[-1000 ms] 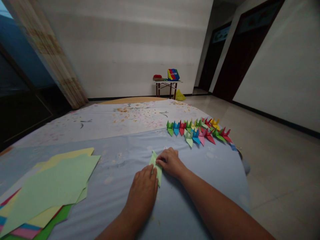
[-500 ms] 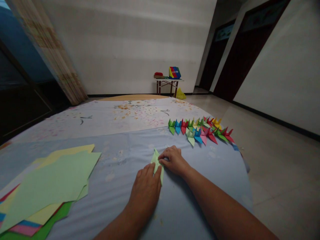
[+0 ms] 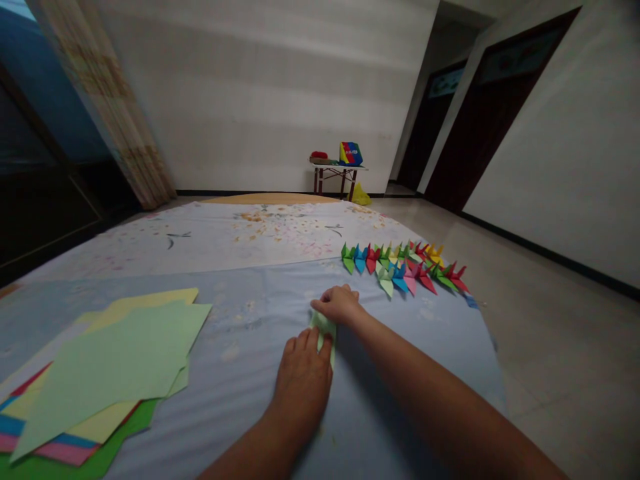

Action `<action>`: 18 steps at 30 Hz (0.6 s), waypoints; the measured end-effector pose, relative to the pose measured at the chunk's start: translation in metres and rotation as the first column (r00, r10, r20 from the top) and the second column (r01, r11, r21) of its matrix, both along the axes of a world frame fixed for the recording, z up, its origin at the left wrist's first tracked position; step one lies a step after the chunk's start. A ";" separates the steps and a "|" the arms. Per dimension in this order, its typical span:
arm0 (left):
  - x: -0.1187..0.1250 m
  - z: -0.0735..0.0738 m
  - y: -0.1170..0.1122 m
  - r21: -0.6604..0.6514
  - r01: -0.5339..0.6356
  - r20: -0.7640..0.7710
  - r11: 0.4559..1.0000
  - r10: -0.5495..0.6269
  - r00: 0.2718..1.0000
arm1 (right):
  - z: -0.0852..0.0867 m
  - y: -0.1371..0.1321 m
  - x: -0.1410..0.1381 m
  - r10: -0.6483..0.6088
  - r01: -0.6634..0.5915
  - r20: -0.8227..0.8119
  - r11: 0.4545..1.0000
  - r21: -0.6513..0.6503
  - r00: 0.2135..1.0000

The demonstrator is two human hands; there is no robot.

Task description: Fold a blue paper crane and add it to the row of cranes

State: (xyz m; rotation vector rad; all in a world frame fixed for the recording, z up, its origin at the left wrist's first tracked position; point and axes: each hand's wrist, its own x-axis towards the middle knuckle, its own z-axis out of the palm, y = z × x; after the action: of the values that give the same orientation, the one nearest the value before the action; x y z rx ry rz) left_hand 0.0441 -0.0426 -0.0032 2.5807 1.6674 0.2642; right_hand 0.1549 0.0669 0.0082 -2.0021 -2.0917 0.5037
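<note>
A narrow, folded piece of light green paper (image 3: 325, 328) lies on the blue cloth-covered surface (image 3: 250, 313) in front of me. My left hand (image 3: 303, 380) lies flat on its near end, fingers together and pressing it down. My right hand (image 3: 337, 305) covers the far tip, its fingers curled and pinching the paper. Most of the piece is hidden under the two hands.
A stack of coloured paper sheets (image 3: 105, 373), light green on top, lies at the left. Two rows of several finished paper cranes (image 3: 403, 265) stand at the right near the surface's edge. Tiled floor lies to the right. A small table (image 3: 336, 175) stands by the far wall.
My right hand has moved over the paper's far tip, which showed before and is now covered. The view shifted slightly, and both hands sit a little further right.
</note>
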 end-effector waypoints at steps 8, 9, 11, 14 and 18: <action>0.001 -0.005 -0.001 0.031 -0.010 -0.007 0.999 0.010 1.000 | -0.005 0.014 -0.010 -0.092 0.094 0.062 0.995 -0.042 0.994; 0.001 -0.005 0.000 0.027 -0.012 -0.010 1.000 0.012 1.000 | -0.005 0.015 -0.010 -0.098 0.101 0.059 0.994 -0.038 0.993; 0.001 -0.005 0.000 0.021 -0.015 -0.015 1.000 0.015 1.000 | -0.007 0.016 -0.010 -0.101 0.102 0.045 0.995 -0.021 0.994; 0.001 -0.004 0.000 0.014 -0.016 -0.017 1.000 0.016 1.000 | -0.008 0.014 -0.006 -0.082 0.082 0.003 0.996 0.032 0.997; 0.001 -0.002 -0.001 0.002 -0.006 -0.021 1.000 0.006 1.000 | -0.006 0.008 0.005 -0.047 0.057 -0.065 0.988 0.146 0.997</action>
State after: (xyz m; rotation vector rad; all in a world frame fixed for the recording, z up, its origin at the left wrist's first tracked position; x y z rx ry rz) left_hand 0.0446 -0.0434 -0.0050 2.5888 1.6821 0.2401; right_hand 0.1598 0.0745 0.0017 -1.9275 -1.9735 0.3840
